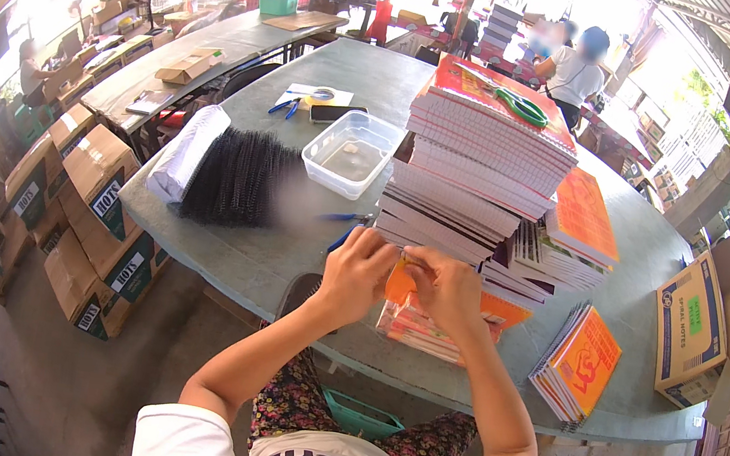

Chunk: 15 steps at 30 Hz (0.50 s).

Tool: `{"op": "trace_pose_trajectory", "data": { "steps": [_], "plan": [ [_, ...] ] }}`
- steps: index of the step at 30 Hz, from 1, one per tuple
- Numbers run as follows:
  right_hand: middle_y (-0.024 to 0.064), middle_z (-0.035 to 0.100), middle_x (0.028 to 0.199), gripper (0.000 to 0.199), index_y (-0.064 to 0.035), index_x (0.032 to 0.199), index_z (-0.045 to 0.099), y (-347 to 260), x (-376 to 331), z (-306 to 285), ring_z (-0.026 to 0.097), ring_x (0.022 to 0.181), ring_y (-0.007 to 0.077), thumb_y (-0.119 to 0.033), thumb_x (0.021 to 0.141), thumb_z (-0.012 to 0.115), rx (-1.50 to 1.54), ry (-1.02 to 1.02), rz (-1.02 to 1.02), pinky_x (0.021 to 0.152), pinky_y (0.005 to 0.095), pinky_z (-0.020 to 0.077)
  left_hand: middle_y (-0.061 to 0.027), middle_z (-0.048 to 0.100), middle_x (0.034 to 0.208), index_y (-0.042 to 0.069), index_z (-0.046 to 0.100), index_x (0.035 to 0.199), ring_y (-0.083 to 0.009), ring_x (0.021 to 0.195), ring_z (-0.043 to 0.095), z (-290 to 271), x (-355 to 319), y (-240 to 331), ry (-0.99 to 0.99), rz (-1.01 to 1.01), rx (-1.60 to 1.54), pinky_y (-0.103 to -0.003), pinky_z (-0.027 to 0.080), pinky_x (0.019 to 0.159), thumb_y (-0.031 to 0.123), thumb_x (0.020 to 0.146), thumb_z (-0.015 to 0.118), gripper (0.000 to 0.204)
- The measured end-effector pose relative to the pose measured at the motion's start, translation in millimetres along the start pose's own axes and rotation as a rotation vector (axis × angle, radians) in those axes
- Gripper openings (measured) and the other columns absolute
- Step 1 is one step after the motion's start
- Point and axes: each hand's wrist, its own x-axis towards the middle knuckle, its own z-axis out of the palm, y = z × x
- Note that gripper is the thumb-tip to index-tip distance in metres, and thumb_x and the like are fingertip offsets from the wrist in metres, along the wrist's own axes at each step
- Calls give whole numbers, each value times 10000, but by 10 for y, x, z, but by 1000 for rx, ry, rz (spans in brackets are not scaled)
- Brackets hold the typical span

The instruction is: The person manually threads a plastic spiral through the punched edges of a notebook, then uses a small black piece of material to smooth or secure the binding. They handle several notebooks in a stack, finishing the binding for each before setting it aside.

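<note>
My left hand (357,274) and my right hand (448,288) meet at the edge of an orange-covered notebook (397,286), fingers bent in a pinch. The right thumb and fingers grip the notebook; what the left fingertips hold is hidden. Below lies a low pile of notebooks (416,326), partly covered by my right hand. Blue-handled pliers (343,217) show just beyond my left hand. Past both hands rises a tall stack of notebooks (461,172), topped by green-handled scissors (524,108).
Black spiral coils (237,177) lie left beside a white roll (189,152). A clear plastic tub (352,153), a phone (337,114) and blue cutters (286,107) are farther back. Bound notebooks (581,363) and an open carton (694,330) stand right. Cartons (103,168) fill the left floor.
</note>
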Motion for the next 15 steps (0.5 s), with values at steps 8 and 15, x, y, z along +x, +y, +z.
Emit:
{"op": "trace_pose_trajectory", "data": {
  "steps": [8, 15],
  "plan": [
    [76, 665, 824, 200, -96, 971, 629, -17, 70, -42, 645, 777, 276, -232, 825, 623, -196, -112, 55, 667, 386, 492, -113, 636, 818, 71, 617, 980, -341, 755, 621, -278, 145, -440, -423, -141, -317, -431, 478, 655, 193, 823, 626, 199],
    [80, 657, 846, 186, -105, 908, 570, -2, 43, 85, 633, 750, 281, -269, 835, 618, -25, 43, 25, 640, 409, 481, -124, 605, 876, 61, 614, 966, -312, 835, 585, -398, 299, -393, -786, -364, -180, -383, 459, 746, 99, 754, 675, 223]
  ]
}}
